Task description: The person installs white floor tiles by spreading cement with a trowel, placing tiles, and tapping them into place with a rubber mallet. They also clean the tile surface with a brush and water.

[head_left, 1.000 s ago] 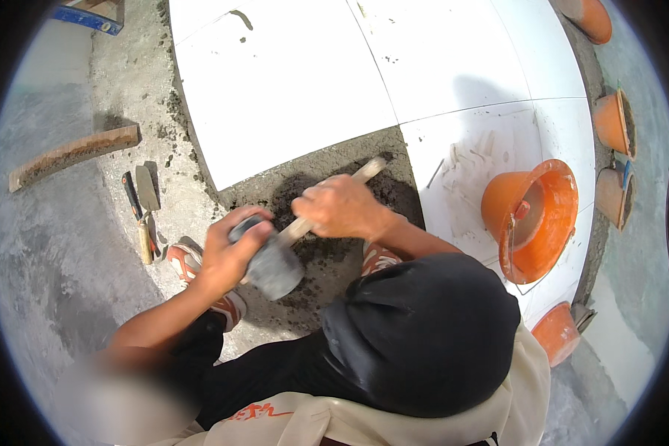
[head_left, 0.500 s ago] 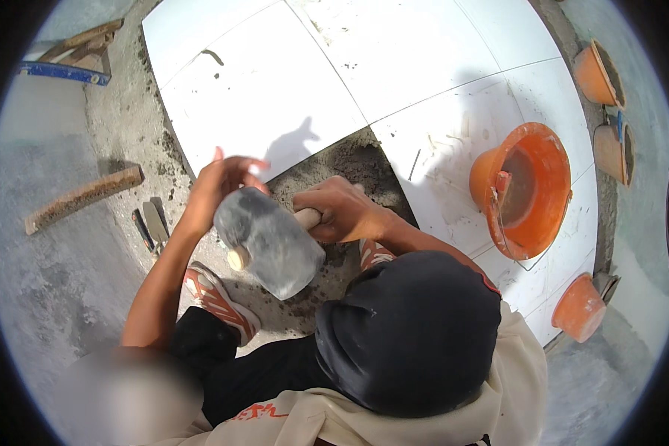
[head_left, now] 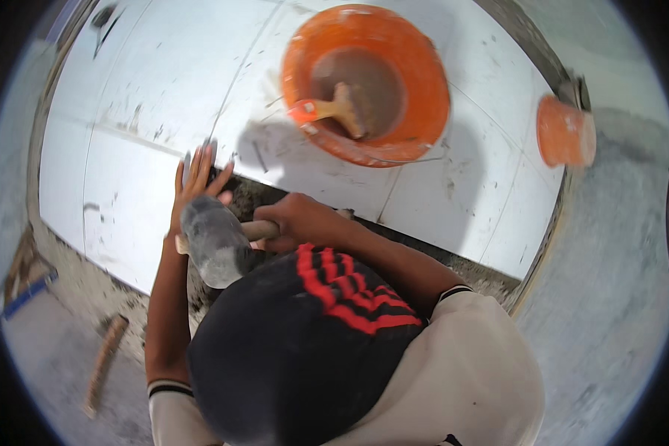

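My right hand [head_left: 299,225] is wrapped round the wooden handle of a rubber mallet [head_left: 217,244]. The mallet's grey-black head is held beside my left forearm, and the stub of its handle overlaps that arm. My left hand [head_left: 195,178] has its fingers spread, with the tips at the joint between white floor tiles [head_left: 149,167]. Under the thumb side of that hand lies a strip of dark, rough mortar [head_left: 249,195] along the tile edge. Whether the left palm presses on the tile cannot be made out.
A large orange bucket [head_left: 293,70] with murky water and a wooden-handled brush [head_left: 342,111] stands on the tiles ahead. A smaller orange bucket [head_left: 561,132] is at the right. At the lower left lie a wooden strip [head_left: 105,364] and a blue spirit level [head_left: 30,293].
The view has swung to the right, bringing the large bucket to the top middle. My left hand has gone from raised beside the mallet to spread over the tile joint. The right hand keeps the mallet.
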Motion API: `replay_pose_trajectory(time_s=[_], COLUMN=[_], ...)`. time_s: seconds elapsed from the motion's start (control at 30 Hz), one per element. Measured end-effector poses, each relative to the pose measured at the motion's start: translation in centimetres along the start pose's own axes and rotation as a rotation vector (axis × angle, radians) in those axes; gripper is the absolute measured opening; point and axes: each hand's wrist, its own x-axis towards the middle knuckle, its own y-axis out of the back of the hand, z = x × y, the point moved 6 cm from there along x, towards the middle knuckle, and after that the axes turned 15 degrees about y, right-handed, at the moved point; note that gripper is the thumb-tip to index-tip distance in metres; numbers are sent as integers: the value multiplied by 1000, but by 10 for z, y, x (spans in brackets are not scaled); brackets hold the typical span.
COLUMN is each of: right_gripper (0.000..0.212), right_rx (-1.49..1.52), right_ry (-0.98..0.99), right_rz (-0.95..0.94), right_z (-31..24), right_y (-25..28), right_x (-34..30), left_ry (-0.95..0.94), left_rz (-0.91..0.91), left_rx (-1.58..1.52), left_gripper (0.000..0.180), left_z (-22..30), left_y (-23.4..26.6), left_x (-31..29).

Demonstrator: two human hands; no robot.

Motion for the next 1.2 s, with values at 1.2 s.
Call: replay_pose_trajectory(time_s=[1.2], right_gripper=[42], right_rx=[-1350], right_ry=[-634], right_rz=[601], right_z=[164], right_y=[279], right_x=[-204], left_ry=[98], left_rz=[68], left_rx=[-86], left_gripper=[42], left_z=[19], left_y=[14], left_x=[28])
